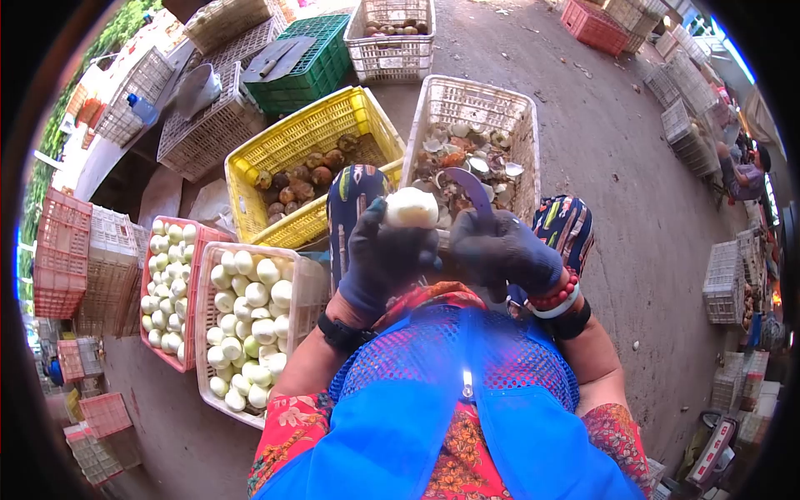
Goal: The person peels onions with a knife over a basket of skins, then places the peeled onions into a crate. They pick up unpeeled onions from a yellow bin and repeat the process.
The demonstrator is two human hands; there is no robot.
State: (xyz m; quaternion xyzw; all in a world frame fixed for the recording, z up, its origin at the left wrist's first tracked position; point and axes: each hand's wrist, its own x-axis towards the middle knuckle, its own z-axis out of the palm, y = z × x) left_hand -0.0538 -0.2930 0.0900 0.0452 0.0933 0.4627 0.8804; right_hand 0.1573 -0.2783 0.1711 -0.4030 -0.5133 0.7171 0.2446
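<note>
My left hand (385, 250), in a dark glove, is closed around a pale, round, peeled bulb that looks like an onion (412, 207). In my right hand (510, 254), also gloved, is a knife with a curved blade (472, 191); its handle is hidden by my fingers. The blade points up and left, apart from the onion. Beyond my hands stands a whitish crate (527, 125) holding peelings and onion scraps (475, 154). Left of it, a yellow crate (250, 192) contains several brown, unpeeled bulbs (292, 190).
At my left, a pale pink crate (206, 333) and a red crate (190, 354) hold many peeled onions. A green crate (321, 71) with a flat tool on top stands farther off. Stacked crates (62, 250) line the left; a seated person (746, 175) is far right.
</note>
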